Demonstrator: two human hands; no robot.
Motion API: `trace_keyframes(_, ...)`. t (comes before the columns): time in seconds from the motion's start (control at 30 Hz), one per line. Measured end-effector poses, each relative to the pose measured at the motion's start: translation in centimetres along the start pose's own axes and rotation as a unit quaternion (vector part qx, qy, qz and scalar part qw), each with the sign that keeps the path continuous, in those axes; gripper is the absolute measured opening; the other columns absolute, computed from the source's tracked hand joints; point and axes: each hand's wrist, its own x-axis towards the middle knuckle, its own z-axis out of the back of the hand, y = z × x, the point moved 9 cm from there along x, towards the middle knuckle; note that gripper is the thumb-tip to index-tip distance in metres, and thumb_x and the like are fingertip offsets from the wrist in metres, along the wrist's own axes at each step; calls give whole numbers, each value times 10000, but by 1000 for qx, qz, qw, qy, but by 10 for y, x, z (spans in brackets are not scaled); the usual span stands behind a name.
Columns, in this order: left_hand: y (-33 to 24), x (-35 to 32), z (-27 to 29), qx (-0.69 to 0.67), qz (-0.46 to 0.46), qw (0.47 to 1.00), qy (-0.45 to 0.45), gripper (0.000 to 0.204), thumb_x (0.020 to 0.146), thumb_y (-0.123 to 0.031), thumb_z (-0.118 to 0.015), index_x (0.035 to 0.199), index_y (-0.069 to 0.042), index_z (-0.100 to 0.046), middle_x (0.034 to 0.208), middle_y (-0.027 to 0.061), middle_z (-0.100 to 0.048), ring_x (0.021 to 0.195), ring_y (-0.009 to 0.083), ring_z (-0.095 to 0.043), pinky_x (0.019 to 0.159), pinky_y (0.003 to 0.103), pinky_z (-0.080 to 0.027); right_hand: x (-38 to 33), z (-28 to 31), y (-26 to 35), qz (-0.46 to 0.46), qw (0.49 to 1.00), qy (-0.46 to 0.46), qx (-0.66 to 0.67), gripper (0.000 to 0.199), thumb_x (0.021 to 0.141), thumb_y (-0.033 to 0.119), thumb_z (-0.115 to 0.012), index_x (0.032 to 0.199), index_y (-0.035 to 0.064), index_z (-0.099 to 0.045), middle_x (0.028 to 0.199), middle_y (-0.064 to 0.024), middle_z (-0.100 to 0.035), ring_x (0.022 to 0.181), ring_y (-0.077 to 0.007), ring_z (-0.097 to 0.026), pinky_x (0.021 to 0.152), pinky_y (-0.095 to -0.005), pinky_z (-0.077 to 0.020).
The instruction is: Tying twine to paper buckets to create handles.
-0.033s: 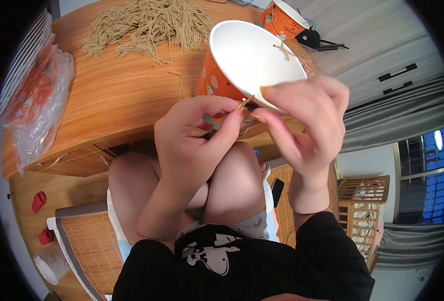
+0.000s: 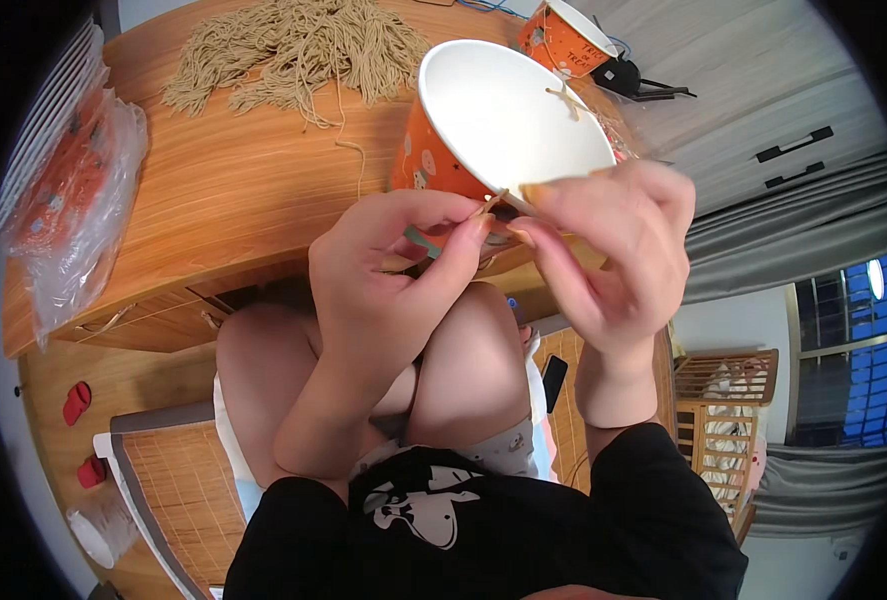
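While both hands are meeting near the middle of the frame, the left hand (image 2: 393, 265) and the right hand (image 2: 613, 250) are each pinching an end of a short tan strand (image 2: 508, 203) between thumb and fingertips. Just above them, an orange paper bowl (image 2: 503, 120) is sitting on the wooden table (image 2: 233, 190), and a heap of strands (image 2: 293, 45) is lying at upper left.

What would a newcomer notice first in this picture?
First, the two hands in the middle: the left hand and the right hand pinch a thin beige strand between their fingertips. Just behind them an orange paper bowl, white inside, stands on the wooden table. A pile of beige strands lies at the far edge.
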Motion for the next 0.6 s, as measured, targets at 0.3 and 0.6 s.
trace_keyframes(0.3,-4,-4,1,44,-31,998,-25,154,808,12,-773,949,-35,-734,897,51,-727,779,95,-683,620,222,-547,-5,-4,5,15,1000,-13,6,321,690,129,-781,1005,180,-749,900,90,-731,853,-149,-597,829,-316,-334)
trace_keyframes(0.6,-22,-5,3,135,-111,984,-38,209,739,18,-796,916,-83,-751,873,16,-730,773,124,-670,586,250,-519,-1,-2,19,75,993,-18,-84,306,718,241,-711,1024,245,-718,936,128,-712,919,-122,-555,862,-323,-293)
